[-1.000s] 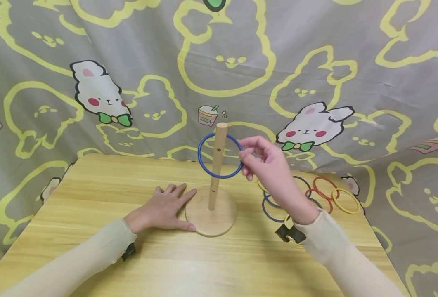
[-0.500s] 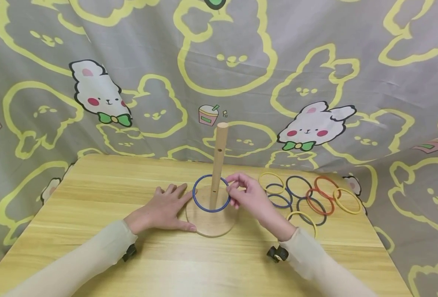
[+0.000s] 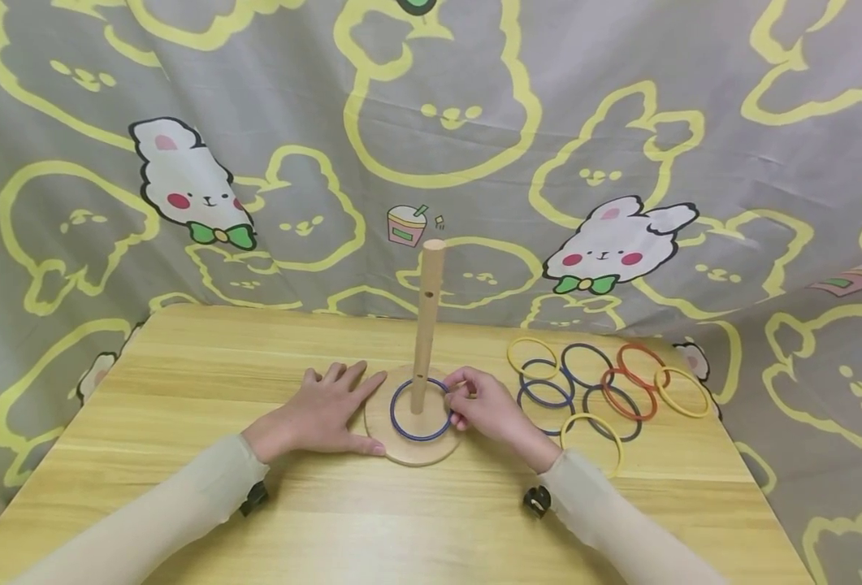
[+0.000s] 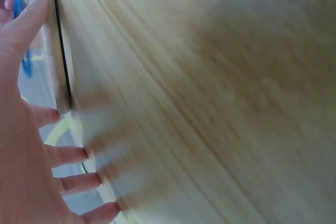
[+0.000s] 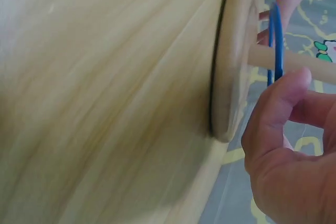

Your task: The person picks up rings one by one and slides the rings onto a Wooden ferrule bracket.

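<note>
A wooden peg (image 3: 427, 325) rises from a round wooden base (image 3: 379, 418) in the middle of the table. Around the peg's lower part is a blue ring (image 3: 420, 439), which my right hand (image 3: 485, 406) pinches at its right side between thumb and fingers. In the right wrist view the ring (image 5: 279, 40) is apart from the base (image 5: 231, 77), a little way up the peg. My left hand (image 3: 324, 410) lies with fingers spread at the base's left side, thumb on its front edge. The left wrist view shows those fingertips touching the tabletop.
To the right several loose rings lie overlapping, among them a yellow ring (image 3: 591, 417), a red ring (image 3: 643, 345) and dark blue ones. A patterned grey curtain (image 3: 292, 106) hangs behind the wooden table (image 3: 292, 520). Each wrist wears a small black device (image 3: 537, 500).
My right hand has lowered the blue ring along the peg from near its top to just above the base. The left hand stays in place.
</note>
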